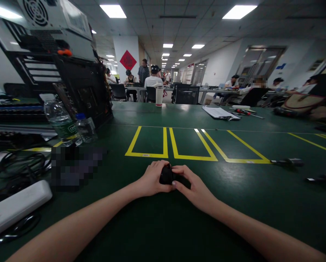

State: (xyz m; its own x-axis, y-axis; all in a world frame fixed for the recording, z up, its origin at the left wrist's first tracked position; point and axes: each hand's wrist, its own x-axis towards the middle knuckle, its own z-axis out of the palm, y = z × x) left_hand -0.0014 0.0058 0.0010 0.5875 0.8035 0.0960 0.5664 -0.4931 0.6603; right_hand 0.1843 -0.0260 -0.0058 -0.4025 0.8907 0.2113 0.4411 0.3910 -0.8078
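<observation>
A small black rounded object (166,175) is between my two hands, just above or on the green table (157,233); its kind does not show. My left hand (153,178) is closed around its left side, with the thumb below and the fingers over the top. From the right, my right hand (191,183) pinches its edge with thumb and fingertips. Part of the object is hidden behind the fingers. Yellow tape outlines (194,158) lie on the table just beyond my hands.
At left stand a water bottle (60,120), a smaller blue-capped bottle (85,127), a white power strip (21,207) and computer hardware (81,87). Two dark-handled tools (290,162) lie at right. Farther back are a clipboard (220,112), screwdrivers (246,112) and a white cup (159,96). People sit beyond.
</observation>
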